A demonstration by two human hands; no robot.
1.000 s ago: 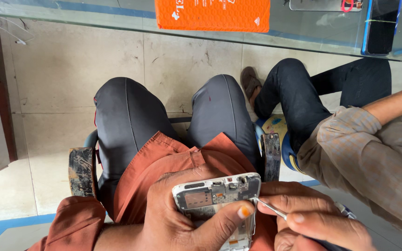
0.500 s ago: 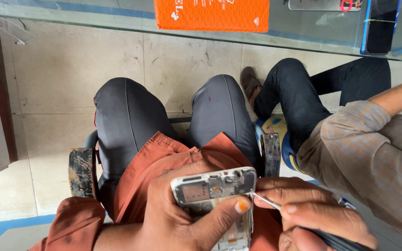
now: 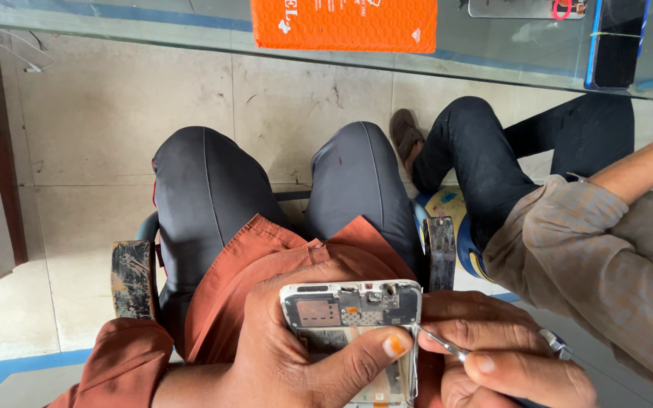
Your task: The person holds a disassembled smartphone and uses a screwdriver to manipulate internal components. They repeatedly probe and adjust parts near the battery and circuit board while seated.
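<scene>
While the left hand cradles an opened smartphone over the lap, thumb laid across its lower part and fingers wrapped behind, the right hand pinches a thin metal tool whose tip touches the phone's right edge, just below the exposed circuit board. Both hands are closed on what they carry, and the phone hangs in the air above the orange shirt and grey trousers, with no table under it. The likeliest trouble is a slip: the tip rides on a narrow frame edge, so extra force could send it skating onto the board or into the left thumb lying close by. Prying at an angle could also bend the frame. A loosened grip would drop the phone onto the tiled floor. A seated neighbour's sleeve is near enough to nudge the working arm
</scene>
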